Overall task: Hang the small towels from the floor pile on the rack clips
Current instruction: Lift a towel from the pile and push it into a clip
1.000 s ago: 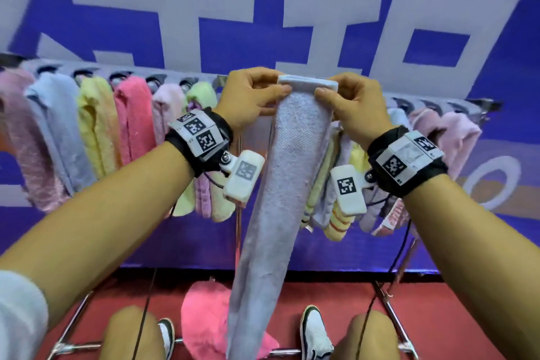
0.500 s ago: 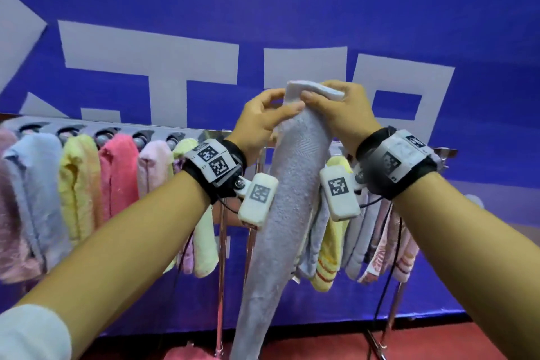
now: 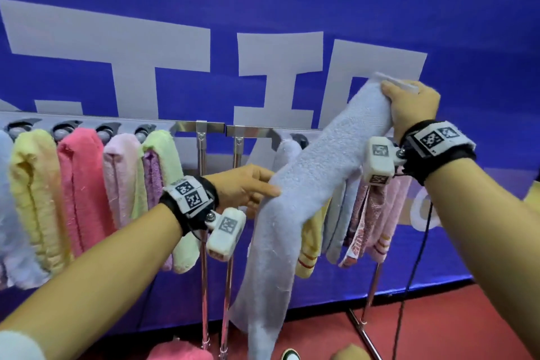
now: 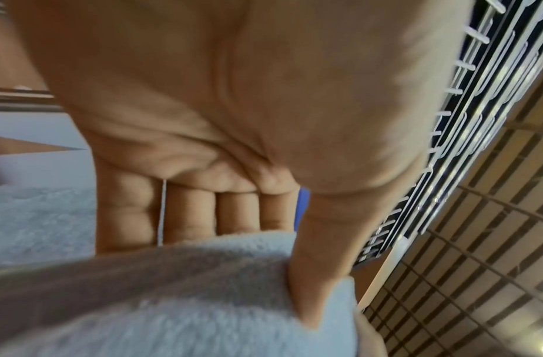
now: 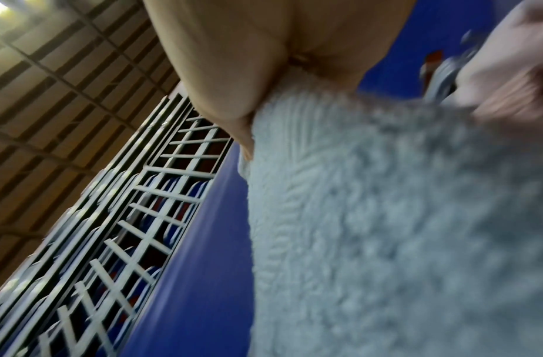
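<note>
Hands: two, the left hand (image 3: 248,184) and the right hand (image 3: 412,105).
Held towel: one pale blue towel (image 3: 292,213).
Rack rails: two, the left rail (image 3: 117,121) and the right rail (image 3: 257,130).
Left rail towels: six in view, including a yellow towel (image 3: 32,199), hot pink towel (image 3: 79,184), pale pink towel (image 3: 122,172), purple towel (image 3: 153,178) and green towel (image 3: 166,161).
Right rail towels (image 3: 309,251): at least five; they overlap, so the exact count is unclear.
Floor towel: one pink floor towel (image 3: 178,352) in view.
Clips (image 3: 67,126): four showing on the left, one on the right.
Wrist cameras (image 3: 226,231): two.

Left hand (image 4: 233,108) fills the frame, palm toward the lens. Pale blue towel (image 4: 172,302) lies across the fingers (image 4: 187,212), thumb pressed on its upper edge (focus soft). Slatted ceiling (image 4: 477,217) beyond the thumb.
</note>
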Action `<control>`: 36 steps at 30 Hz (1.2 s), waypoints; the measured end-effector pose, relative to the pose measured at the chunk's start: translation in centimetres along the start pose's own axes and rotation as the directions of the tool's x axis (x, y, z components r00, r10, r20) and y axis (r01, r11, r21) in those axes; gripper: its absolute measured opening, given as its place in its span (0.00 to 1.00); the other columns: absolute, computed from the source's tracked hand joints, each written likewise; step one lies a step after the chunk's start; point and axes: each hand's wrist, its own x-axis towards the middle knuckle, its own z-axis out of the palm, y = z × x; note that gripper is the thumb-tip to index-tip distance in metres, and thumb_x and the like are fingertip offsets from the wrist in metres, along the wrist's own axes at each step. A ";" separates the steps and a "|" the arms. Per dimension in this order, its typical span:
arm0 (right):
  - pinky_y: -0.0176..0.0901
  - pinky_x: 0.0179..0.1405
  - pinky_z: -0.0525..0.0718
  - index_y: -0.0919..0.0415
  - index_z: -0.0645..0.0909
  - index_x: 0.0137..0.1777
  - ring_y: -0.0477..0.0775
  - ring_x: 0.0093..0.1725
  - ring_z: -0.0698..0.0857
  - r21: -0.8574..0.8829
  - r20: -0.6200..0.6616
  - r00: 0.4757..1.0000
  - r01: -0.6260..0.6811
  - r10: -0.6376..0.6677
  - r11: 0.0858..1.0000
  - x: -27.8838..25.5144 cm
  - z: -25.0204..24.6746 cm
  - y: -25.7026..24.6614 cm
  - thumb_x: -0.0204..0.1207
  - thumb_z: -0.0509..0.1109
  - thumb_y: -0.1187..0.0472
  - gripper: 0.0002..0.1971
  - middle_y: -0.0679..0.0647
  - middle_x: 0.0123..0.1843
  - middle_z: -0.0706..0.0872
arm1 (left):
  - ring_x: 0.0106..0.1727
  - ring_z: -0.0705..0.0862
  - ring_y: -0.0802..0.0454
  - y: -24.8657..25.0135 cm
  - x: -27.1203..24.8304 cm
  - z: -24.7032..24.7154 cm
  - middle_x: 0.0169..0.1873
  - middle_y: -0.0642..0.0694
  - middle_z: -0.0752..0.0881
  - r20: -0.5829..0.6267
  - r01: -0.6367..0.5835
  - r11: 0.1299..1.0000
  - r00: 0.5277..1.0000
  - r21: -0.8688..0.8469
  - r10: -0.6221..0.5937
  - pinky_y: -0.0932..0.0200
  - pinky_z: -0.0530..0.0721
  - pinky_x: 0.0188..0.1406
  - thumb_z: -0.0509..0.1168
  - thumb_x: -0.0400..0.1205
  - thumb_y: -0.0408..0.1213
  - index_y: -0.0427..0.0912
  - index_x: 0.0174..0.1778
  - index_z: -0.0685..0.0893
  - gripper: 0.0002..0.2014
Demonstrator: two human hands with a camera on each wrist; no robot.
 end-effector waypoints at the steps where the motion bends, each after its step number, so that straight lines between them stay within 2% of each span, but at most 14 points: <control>1: 0.53 0.46 0.90 0.55 0.86 0.37 0.49 0.39 0.85 -0.061 -0.014 0.998 -0.066 0.065 0.996 1.0 -1.2 1.7 0.58 0.78 0.51 0.11 0.56 0.42 0.90 | 0.33 0.83 0.50 0.7 0.2 -0.2 0.38 0.36 0.85 -0.035 -0.023 0.999 0.999 -0.027 0.022 0.59 0.81 0.35 0.76 0.73 0.39 0.44 0.45 0.92 0.06; 5: 0.47 0.47 0.88 0.64 0.83 0.65 0.55 0.47 0.84 -0.388 0.116 0.869 -0.407 0.482 0.827 0.2 -5.0 6.0 0.73 0.75 0.54 0.22 0.57 0.53 0.85 | 0.33 0.89 0.53 3.7 2.0 -0.6 0.34 0.44 0.90 -0.098 -0.100 0.983 0.991 -0.152 0.086 0.62 0.88 0.35 0.69 0.73 0.32 0.38 0.41 0.90 0.05; 6: 0.47 0.49 0.87 0.65 0.83 0.64 0.55 0.47 0.83 -0.484 0.119 0.867 -0.375 0.484 0.791 -0.7 -5.3 6.7 0.73 0.75 0.55 0.21 0.57 0.51 0.84 | 0.33 0.89 0.53 4.3 2.8 -0.1 0.34 0.44 0.89 -0.092 -0.100 0.984 0.992 -0.146 0.087 0.62 0.88 0.35 0.69 0.73 0.32 0.37 0.43 0.89 0.06; 8: 0.48 0.52 0.84 0.67 0.85 0.56 0.53 0.46 0.82 -0.560 0.098 0.948 -0.199 0.303 0.804 -2.7 -4.9 7.0 0.72 0.76 0.57 0.16 0.55 0.46 0.84 | 0.32 0.87 0.53 5.4 4.7 1.4 0.34 0.44 0.87 -0.073 -0.074 0.992 0.995 -0.099 0.067 0.63 0.86 0.34 0.71 0.72 0.34 0.36 0.46 0.85 0.09; 11: 0.47 0.53 0.82 0.62 0.85 0.49 0.51 0.49 0.84 -0.280 0.277 0.953 -0.045 0.126 0.959 -6.6 -2.5 4.5 0.78 0.72 0.56 0.08 0.53 0.46 0.88 | 0.27 0.81 0.55 6.4 6.9 3.9 0.31 0.46 0.81 -0.028 -0.014 0.999 1.000 -0.030 0.013 0.63 0.80 0.28 0.74 0.70 0.38 0.37 0.49 0.81 0.16; 13: 0.53 0.59 0.80 0.59 0.85 0.48 0.51 0.52 0.87 -0.162 0.526 0.823 -0.152 0.216 0.975 -8.6 -1.2 3.0 0.83 0.66 0.50 0.13 0.53 0.47 0.90 | 0.21 0.75 0.59 6.5 7.7 5.5 0.23 0.51 0.76 0.028 0.017 1.000 0.999 0.013 -0.018 0.66 0.73 0.22 0.72 0.74 0.37 0.41 0.41 0.81 0.07; 15: 0.55 0.67 0.77 0.58 0.87 0.52 0.60 0.58 0.87 -0.201 0.671 0.670 -0.249 0.318 0.948 -9.3 -1.0 2.9 0.83 0.61 0.42 0.21 0.58 0.51 0.91 | 0.17 0.72 0.60 6.5 8.0 6.3 0.20 0.52 0.75 0.048 0.018 0.999 0.999 0.043 -0.020 0.68 0.70 0.17 0.67 0.82 0.34 0.45 0.35 0.84 0.09; 19: 0.55 0.67 0.81 0.61 0.85 0.63 0.62 0.62 0.87 -0.287 0.743 0.562 -0.225 0.364 0.931 -10.4 -1.4 4.2 0.81 0.64 0.39 0.26 0.59 0.58 0.90 | 0.26 0.77 0.53 6.2 7.6 5.8 0.32 0.40 0.80 0.006 -0.014 0.999 1.000 0.039 0.014 0.65 0.77 0.23 0.66 0.81 0.30 0.30 0.48 0.86 0.07; 21: 0.43 0.55 0.86 0.60 0.87 0.54 0.51 0.51 0.90 -0.329 0.751 0.560 -0.143 0.350 0.934 -10.6 -1.9 4.6 0.82 0.66 0.42 0.21 0.54 0.49 0.92 | 0.33 0.78 0.49 5.1 7.8 5.5 0.40 0.36 0.81 -0.031 -0.014 0.999 0.999 0.039 0.015 0.62 0.79 0.29 0.70 0.76 0.32 0.25 0.55 0.85 0.15; 23: 0.40 0.43 0.83 0.64 0.88 0.45 0.47 0.39 0.86 -0.374 0.745 0.581 -0.042 0.327 0.927 -10.3 -2.6 4.8 0.82 0.67 0.43 0.22 0.52 0.39 0.90 | 0.34 0.80 0.50 4.1 8.0 5.7 0.40 0.39 0.83 -0.058 -0.019 1.000 0.998 -0.007 0.018 0.63 0.80 0.30 0.71 0.72 0.34 0.32 0.55 0.86 0.17; 27: 0.42 0.35 0.80 0.65 0.84 0.38 0.50 0.34 0.81 -0.270 0.694 0.678 -0.068 0.243 0.961 -9.6 -3.9 4.6 0.82 0.69 0.51 0.17 0.56 0.33 0.84 | 0.26 0.76 0.57 2.0 8.6 6.8 0.26 0.52 0.81 0.003 -0.035 0.999 0.999 0.036 0.035 0.65 0.72 0.26 0.74 0.72 0.35 0.45 0.34 0.87 0.03; 30: 0.39 0.33 0.80 0.65 0.80 0.36 0.49 0.31 0.80 -0.198 0.637 0.744 -0.095 0.201 0.976 -8.3 -5.4 4.7 0.84 0.67 0.56 0.17 0.54 0.30 0.81 | 0.21 0.71 0.59 1.5 9.4 7.8 0.19 0.54 0.76 -0.041 -0.103 0.988 0.993 0.112 0.108 0.66 0.68 0.23 0.72 0.78 0.31 0.44 0.24 0.83 0.15; 33: 0.45 0.39 0.79 0.66 0.82 0.40 0.52 0.35 0.80 -0.246 0.613 0.760 -0.075 0.215 0.966 -6.9 -7.4 5.7 0.83 0.69 0.53 0.16 0.59 0.35 0.81 | 0.18 0.66 0.59 2.6 10.6 8.3 0.17 0.53 0.69 -0.052 -0.138 0.985 0.988 0.101 0.143 0.67 0.67 0.19 0.68 0.82 0.34 0.41 0.26 0.72 0.18; 36: 0.42 0.39 0.83 0.63 0.80 0.48 0.49 0.37 0.83 -0.213 0.556 0.781 -0.198 0.285 0.957 -6.3 -8.9 6.6 0.80 0.71 0.55 0.10 0.57 0.42 0.81 | 0.20 0.65 0.57 3.7 12.2 9.3 0.20 0.51 0.67 0.008 -0.174 0.982 0.985 0.079 0.174 0.65 0.65 0.21 0.69 0.83 0.39 0.42 0.25 0.73 0.20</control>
